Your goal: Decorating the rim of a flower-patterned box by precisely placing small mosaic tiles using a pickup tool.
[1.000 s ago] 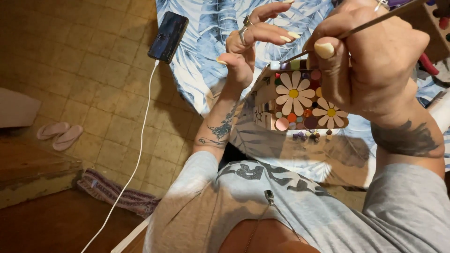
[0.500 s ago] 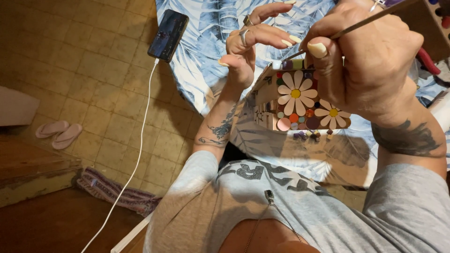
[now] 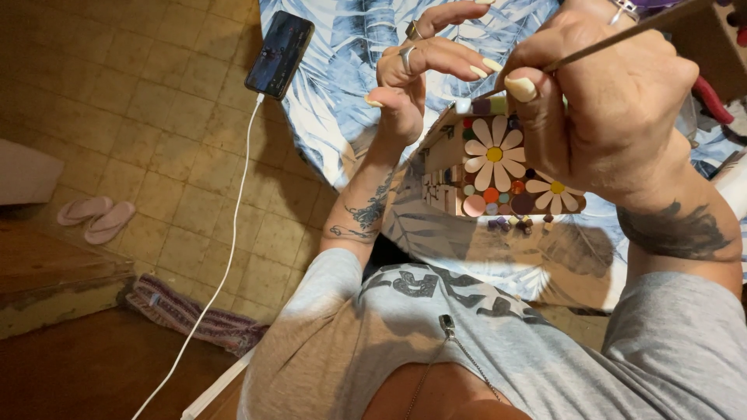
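Note:
A small wooden box decorated with white daisies and coloured dots stands tilted on a blue leaf-print cloth over a table. My left hand, with rings and long pale nails, holds the box's left upper edge, the other fingers spread. My right hand hovers above the box's right side and pinches a thin brush whose shaft runs up to the right. The brush tip is hidden behind my fingers. Several small beads lie just below the box.
A dark phone lies at the table's left edge, its white cable hanging to the tiled floor. Pink flip-flops and a striped rug are on the floor at left. A brown box sits at top right.
My right hand has shifted slightly left and down over the box with the brush. The left hand keeps its hold.

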